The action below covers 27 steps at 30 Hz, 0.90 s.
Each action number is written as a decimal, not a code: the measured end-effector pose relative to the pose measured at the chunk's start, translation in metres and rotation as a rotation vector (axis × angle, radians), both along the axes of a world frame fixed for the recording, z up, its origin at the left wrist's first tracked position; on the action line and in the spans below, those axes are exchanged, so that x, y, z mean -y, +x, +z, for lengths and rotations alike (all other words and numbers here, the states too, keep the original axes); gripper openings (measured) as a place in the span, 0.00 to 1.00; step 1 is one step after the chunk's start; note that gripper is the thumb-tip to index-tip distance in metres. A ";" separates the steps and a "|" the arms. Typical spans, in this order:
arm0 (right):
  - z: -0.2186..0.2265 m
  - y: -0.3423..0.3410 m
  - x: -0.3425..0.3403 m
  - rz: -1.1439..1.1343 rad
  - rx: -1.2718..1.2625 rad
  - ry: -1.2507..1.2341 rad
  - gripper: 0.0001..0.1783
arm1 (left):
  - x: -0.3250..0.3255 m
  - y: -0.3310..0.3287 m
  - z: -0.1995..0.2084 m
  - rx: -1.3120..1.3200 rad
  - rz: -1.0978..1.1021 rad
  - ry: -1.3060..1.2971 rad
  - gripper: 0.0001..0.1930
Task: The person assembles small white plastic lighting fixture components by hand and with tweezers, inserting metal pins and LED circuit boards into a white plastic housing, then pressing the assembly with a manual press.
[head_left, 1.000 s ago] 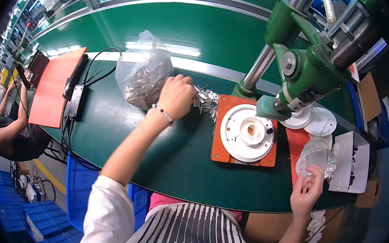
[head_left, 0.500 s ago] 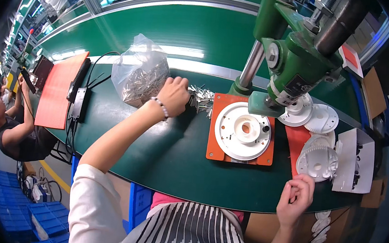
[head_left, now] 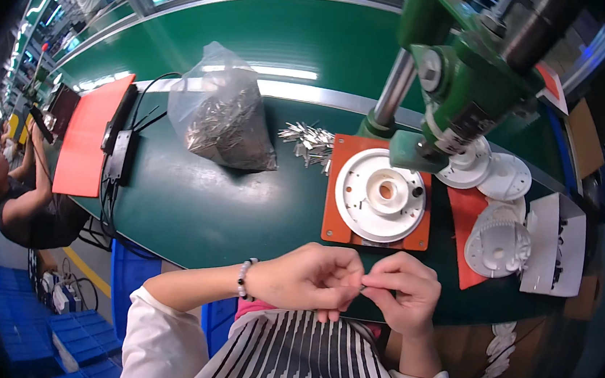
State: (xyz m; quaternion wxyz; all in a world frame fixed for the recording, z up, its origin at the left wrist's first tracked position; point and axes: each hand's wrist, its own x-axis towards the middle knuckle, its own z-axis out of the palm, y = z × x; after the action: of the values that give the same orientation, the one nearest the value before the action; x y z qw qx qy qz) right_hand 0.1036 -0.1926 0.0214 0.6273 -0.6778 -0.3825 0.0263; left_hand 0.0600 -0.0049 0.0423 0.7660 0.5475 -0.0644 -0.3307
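Note:
My left hand (head_left: 312, 277), with a beaded bracelet at its wrist, is closed with curled fingers in front of my body. My right hand (head_left: 403, 290) meets it in a pinch at the fingertips. A tiny dark sliver shows between the two hands, too small to name. Beyond them, a round white plastic part (head_left: 358, 213) with a raised central ring lies on the orange fixture plate (head_left: 330, 224). Thin metal pins (head_left: 312, 143) lie loose in a heap left of the plate. A clear plastic bag (head_left: 225, 120) full of similar pins sits farther left.
A green press (head_left: 464, 95) overhangs the fixture. More white round parts (head_left: 497, 248) lie at right by a white box (head_left: 555, 246) with small black pieces. Cables and a black adapter (head_left: 120, 157) lie at left beside an orange mat (head_left: 93, 136). A person (head_left: 29, 192) sits beyond.
My left hand has left the pin heap and come back toward my body. My right hand has moved left from beside the white parts, and the two hands now meet.

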 end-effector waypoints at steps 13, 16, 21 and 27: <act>-0.020 -0.007 0.009 -0.106 -0.283 0.292 0.05 | -0.070 0.083 -0.027 1.129 0.542 1.389 0.12; -0.016 -0.012 0.006 -0.064 -0.348 0.262 0.04 | -0.115 0.126 -0.046 0.917 0.247 1.796 0.12; -0.019 -0.012 0.022 -0.132 -0.297 0.203 0.02 | -0.131 0.168 -0.073 0.893 -0.047 1.905 0.09; -0.017 -0.011 0.036 -0.189 -0.291 0.181 0.02 | -0.136 0.178 -0.069 0.763 -0.174 1.794 0.04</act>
State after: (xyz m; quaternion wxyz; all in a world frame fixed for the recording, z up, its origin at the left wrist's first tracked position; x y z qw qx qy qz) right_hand 0.0926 -0.2286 0.0041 0.7343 -0.6404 -0.2231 0.0305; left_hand 0.2382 0.1310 -0.0267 -0.0342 0.9904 -0.0726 -0.1129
